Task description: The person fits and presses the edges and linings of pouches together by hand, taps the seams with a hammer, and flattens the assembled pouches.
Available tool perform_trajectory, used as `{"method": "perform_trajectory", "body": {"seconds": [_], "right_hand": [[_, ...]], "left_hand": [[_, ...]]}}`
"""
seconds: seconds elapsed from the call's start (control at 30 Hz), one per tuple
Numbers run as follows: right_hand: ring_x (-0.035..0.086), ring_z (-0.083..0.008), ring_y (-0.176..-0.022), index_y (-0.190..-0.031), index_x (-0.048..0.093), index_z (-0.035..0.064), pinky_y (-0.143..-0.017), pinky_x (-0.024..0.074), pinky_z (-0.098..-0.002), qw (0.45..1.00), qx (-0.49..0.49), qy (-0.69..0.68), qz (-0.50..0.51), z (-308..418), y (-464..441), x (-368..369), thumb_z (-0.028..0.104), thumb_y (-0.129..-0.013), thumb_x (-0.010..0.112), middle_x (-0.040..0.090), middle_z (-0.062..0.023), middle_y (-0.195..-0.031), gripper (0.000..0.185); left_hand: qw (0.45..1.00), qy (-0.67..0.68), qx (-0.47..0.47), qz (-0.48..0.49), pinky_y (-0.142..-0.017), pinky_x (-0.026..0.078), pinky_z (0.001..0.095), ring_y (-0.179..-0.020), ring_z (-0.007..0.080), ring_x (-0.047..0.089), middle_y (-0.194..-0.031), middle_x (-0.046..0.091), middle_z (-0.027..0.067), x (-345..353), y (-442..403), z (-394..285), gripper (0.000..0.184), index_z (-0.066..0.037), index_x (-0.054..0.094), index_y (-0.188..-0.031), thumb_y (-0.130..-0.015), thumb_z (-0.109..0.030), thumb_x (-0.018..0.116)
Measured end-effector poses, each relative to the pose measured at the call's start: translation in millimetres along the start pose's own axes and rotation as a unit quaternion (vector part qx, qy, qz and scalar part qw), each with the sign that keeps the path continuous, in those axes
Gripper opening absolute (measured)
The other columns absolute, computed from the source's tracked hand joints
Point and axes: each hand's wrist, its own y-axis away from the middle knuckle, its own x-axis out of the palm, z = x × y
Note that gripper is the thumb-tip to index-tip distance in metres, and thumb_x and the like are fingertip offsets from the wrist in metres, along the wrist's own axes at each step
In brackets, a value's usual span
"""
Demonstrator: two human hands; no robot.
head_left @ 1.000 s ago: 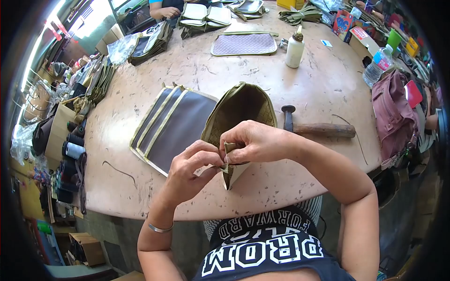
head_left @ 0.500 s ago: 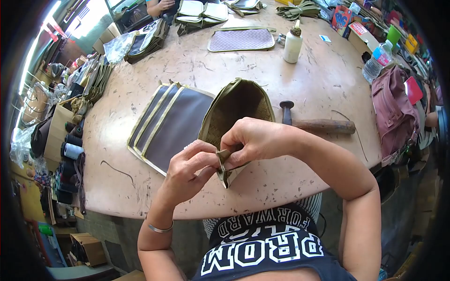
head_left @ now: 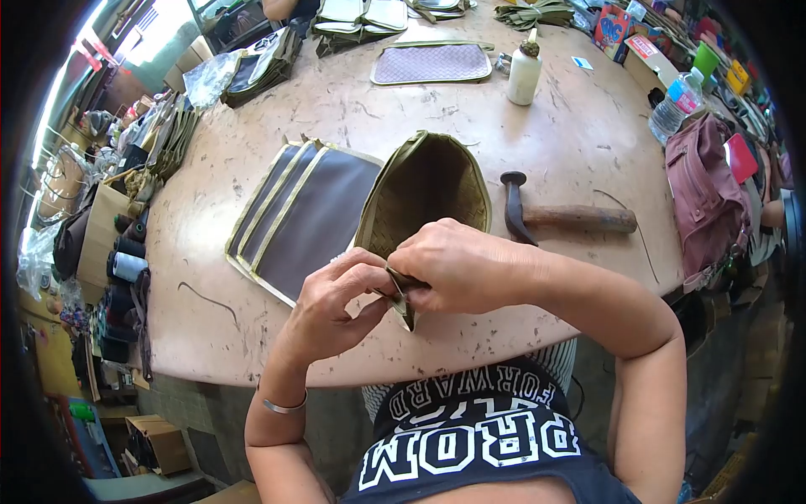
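An olive-green woven pouch (head_left: 428,181) stands with its dark opening facing up at mid-table. My left hand (head_left: 340,307) pinches the left side of the pouch's near corner. On the right side of that same corner, my right hand (head_left: 449,267) is closed, its fingertips pressed against the folded edge. Whether anything small is between the fingertips is hidden. Left of the pouch, flat dark panels (head_left: 323,214) with yellow-green edging lie overlapped. A hammer (head_left: 579,219) with a wooden handle rests to the right, beyond my right forearm.
A white glue bottle (head_left: 525,76) stands behind the hammer, beside a quilted panel (head_left: 432,63). Stacked pieces (head_left: 361,18) and part of a person's arm (head_left: 279,8) are at the far edge. A pink bag (head_left: 705,189) and water bottle (head_left: 676,105) are right, thread spools (head_left: 128,267) left.
My right hand has turned and closed in lower against the pouch's corner, covering more of it. The view has shifted slightly, and the far person's arm shows less.
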Motion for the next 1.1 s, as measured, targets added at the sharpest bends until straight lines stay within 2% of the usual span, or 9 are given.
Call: {"method": "perform_trajectory", "body": {"seconds": [0.1,0.2,0.37,0.47,0.63,0.73,0.83,0.97,1.1], "right_hand": [[0.057,-0.0334,-0.070,-0.074,0.056,-0.0018,-0.066,0.0462,-0.0390,0.995,-0.024,0.055,-0.079,-4,2,17,0.010,-0.069,0.059,0.056,-0.0165,-0.068,0.013],[0.057,-0.0325,-0.070,-0.073,0.055,-0.0017,-0.066,0.0462,-0.0383,0.996,-0.023,-0.014,-0.086,-3,3,10,0.012,-0.070,0.060,0.056,-0.0166,-0.069,0.014],[0.059,-0.0296,-0.074,-0.090,0.063,-0.0019,-0.067,0.0461,-0.0363,0.995,0.046,-0.080,0.027,-17,7,-19,0.013,-0.081,0.058,0.058,-0.0141,-0.073,0.018],[0.058,-0.0290,-0.077,-0.089,0.063,-0.0017,-0.069,0.0458,-0.0364,0.999,0.014,-0.038,0.009,-25,14,-20,0.014,-0.081,0.059,0.059,-0.0128,-0.078,0.018],[0.057,-0.0295,-0.079,-0.076,0.060,0.0004,-0.073,0.0448,-0.0390,0.999,-0.007,-0.003,-0.036,-20,17,-9,0.014,-0.078,0.057,0.057,-0.0132,-0.075,0.014],[0.057,-0.0296,-0.079,-0.077,0.060,0.0009,-0.072,0.0450,-0.0391,0.999,0.013,0.000,-0.049,-17,15,-5,0.012,-0.077,0.056,0.058,-0.0132,-0.076,0.012],[0.058,-0.0294,-0.078,-0.075,0.059,0.0017,-0.070,0.0454,-0.0388,0.996,-0.014,-0.036,-0.083,-13,10,9,0.009,-0.075,0.054,0.058,-0.0127,-0.076,0.009],[0.058,-0.0290,-0.077,-0.074,0.060,0.0045,-0.071,0.0451,-0.0380,0.997,0.001,0.035,-0.062,-7,9,6,0.015,-0.074,0.059,0.059,-0.0104,-0.073,0.011],[0.056,-0.0244,-0.078,-0.077,0.057,0.0068,-0.072,0.0412,-0.0356,0.990,-0.047,0.074,-0.115,-3,2,15,0.017,-0.074,0.062,0.056,-0.0067,-0.074,0.012]], "left_hand": [[1.000,-0.004,-0.024,-0.002,-0.062,0.049,0.0313,-0.070,0.0226,0.058,-0.083,0.059,0.0092,-1,-2,-7,0.023,-0.004,0.056,-0.079,-0.061,0.007,0.066],[0.999,-0.008,-0.031,-0.025,-0.064,0.046,0.0318,-0.070,0.0232,0.057,-0.079,0.060,0.0081,2,0,-6,0.023,-0.004,0.054,-0.076,-0.060,0.006,0.066],[0.999,0.021,-0.015,-0.036,-0.065,0.045,0.0309,-0.070,0.0210,0.056,-0.075,0.061,0.0066,0,6,9,0.027,-0.004,0.052,-0.076,-0.057,0.008,0.067],[0.990,0.071,-0.081,-0.095,-0.064,0.046,0.0300,-0.070,0.0205,0.056,-0.076,0.062,0.0065,5,13,8,0.029,-0.003,0.053,-0.078,-0.056,0.011,0.066],[0.995,0.029,-0.048,-0.081,-0.064,0.047,0.0295,-0.070,0.0203,0.057,-0.076,0.061,0.0061,4,11,6,0.034,-0.003,0.054,-0.083,-0.056,0.011,0.067],[0.995,0.020,-0.027,-0.089,-0.064,0.046,0.0291,-0.069,0.0204,0.057,-0.077,0.061,0.0060,4,13,11,0.036,-0.003,0.054,-0.087,-0.056,0.010,0.068],[0.995,0.025,-0.013,-0.094,-0.065,0.045,0.0286,-0.068,0.0199,0.057,-0.077,0.061,0.0057,6,12,10,0.036,-0.004,0.054,-0.088,-0.057,0.009,0.068],[0.993,0.050,-0.029,-0.105,-0.065,0.045,0.0285,-0.067,0.0195,0.057,-0.078,0.061,0.0056,13,14,11,0.036,-0.004,0.054,-0.088,-0.058,0.008,0.069],[0.994,0.016,-0.022,-0.104,-0.065,0.046,0.0264,-0.070,0.0174,0.057,-0.079,0.061,0.0067,8,11,6,0.037,-0.003,0.053,-0.089,-0.059,0.008,0.070]]}}
